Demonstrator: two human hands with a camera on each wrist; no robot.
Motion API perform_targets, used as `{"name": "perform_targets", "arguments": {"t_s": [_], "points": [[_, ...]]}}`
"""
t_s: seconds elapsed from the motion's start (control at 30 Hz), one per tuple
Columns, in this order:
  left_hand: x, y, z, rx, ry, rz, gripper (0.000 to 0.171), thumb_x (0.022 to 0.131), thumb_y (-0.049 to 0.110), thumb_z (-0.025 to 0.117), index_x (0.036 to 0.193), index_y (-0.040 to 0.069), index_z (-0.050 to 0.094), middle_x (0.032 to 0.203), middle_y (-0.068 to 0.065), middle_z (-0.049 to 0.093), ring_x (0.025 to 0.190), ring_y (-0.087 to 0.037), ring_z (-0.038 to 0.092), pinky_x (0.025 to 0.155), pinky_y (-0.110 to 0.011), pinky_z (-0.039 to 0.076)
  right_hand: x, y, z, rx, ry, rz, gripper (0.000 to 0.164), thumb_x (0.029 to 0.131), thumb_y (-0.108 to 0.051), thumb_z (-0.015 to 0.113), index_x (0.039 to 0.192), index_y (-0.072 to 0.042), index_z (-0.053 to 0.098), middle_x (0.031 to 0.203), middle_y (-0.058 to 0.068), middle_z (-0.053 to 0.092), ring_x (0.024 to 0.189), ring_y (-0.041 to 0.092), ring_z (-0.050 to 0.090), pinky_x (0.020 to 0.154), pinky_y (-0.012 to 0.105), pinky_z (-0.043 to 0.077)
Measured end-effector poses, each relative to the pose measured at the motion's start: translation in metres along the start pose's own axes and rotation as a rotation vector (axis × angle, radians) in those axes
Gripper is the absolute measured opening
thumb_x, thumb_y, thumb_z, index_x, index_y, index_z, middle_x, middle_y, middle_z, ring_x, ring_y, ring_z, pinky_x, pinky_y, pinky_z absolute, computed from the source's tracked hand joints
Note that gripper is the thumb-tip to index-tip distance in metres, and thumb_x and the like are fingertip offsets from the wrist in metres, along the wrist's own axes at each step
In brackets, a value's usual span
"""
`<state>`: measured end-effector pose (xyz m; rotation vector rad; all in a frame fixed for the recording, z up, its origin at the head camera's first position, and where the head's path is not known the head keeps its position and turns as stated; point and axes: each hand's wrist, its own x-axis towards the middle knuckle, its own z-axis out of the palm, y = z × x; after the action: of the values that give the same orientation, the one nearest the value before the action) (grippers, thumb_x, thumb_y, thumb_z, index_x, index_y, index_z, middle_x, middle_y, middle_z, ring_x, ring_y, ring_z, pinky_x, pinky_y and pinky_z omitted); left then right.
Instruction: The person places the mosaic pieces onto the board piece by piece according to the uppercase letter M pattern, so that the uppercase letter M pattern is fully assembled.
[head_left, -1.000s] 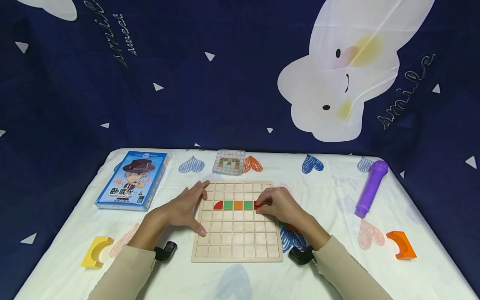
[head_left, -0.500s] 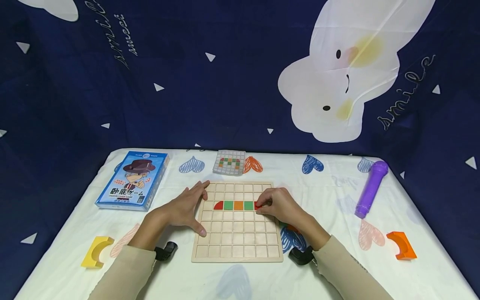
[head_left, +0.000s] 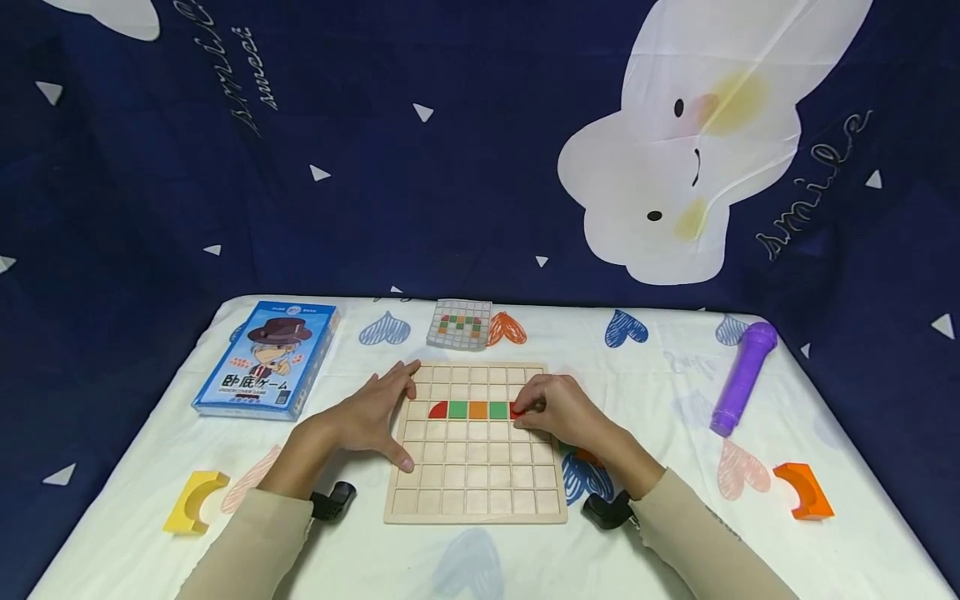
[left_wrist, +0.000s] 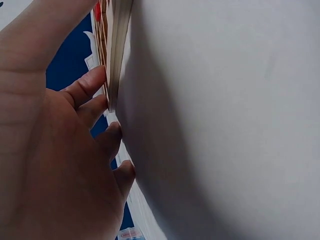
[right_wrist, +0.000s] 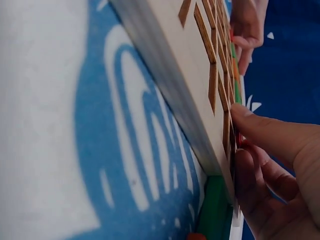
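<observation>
A pale wooden grid board [head_left: 476, 502] lies on the cloth. Across its third row from the back run a red quarter-round tile [head_left: 439, 410], a green tile [head_left: 457, 410], an orange tile [head_left: 477, 410] and a second green tile [head_left: 498, 410]. At that row's right end my right hand [head_left: 566, 412] pinches another red tile [head_left: 515, 410] between thumb and fingers, mostly covered by the fingertips. My left hand [head_left: 367, 421] rests spread along the board's left edge, thumb and fingers apart. In the left wrist view its fingertips touch the board's side [left_wrist: 119, 55].
Behind the board lies a small pattern card [head_left: 459, 325]. A blue game box [head_left: 266, 362] and a yellow arch block [head_left: 193, 503] are on the left; a purple microphone-shaped toy [head_left: 742, 379] and an orange arch block [head_left: 806, 490] on the right. A green block [right_wrist: 215, 210] sits beside the board's right edge.
Both hands keep their places on the board, and the tiles look the same. Only a slight shift of the head camera's view shows.
</observation>
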<state>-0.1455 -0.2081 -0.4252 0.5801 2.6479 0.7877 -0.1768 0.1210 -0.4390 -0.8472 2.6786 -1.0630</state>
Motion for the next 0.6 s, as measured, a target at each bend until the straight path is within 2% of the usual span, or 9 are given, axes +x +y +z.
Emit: {"name": "perform_targets", "arguments": {"t_s": [0.23,0.47,0.6], "points": [[0.001,0.001,0.000,-0.002,0.002,-0.008,0.092,0.050,0.050,0.100,0.114,0.010,0.046,0.171,-0.022,0.018,0.159,-0.047,0.010,0.128,-0.069,0.010,-0.002,0.000,-0.006,-0.011,-0.041,-0.019,0.021,0.078,-0.022,0.089,0.097,-0.016,0.081,0.100,-0.008,0.074,0.096,0.009,0.065,0.084,0.022,0.056],[0.002,-0.001,0.002,0.001,-0.008,-0.018,0.093,0.050,0.052,0.099,0.114,0.011,0.046,0.171,-0.021,0.017,0.160,-0.045,0.009,0.129,-0.067,0.009,-0.011,0.008,-0.016,0.054,-0.087,-0.060,0.035,0.078,-0.024,0.088,0.110,-0.018,0.077,0.115,-0.006,0.073,0.090,0.016,0.060,0.074,0.022,0.054],[0.001,-0.001,0.001,-0.004,-0.004,-0.014,0.093,0.050,0.051,0.100,0.114,0.010,0.046,0.171,-0.021,0.016,0.160,-0.046,0.009,0.128,-0.068,0.009,-0.016,0.012,-0.025,0.056,-0.100,-0.058,0.042,0.078,-0.026,0.089,0.116,-0.021,0.075,0.122,-0.008,0.071,0.097,0.018,0.060,0.079,0.026,0.055]]}}
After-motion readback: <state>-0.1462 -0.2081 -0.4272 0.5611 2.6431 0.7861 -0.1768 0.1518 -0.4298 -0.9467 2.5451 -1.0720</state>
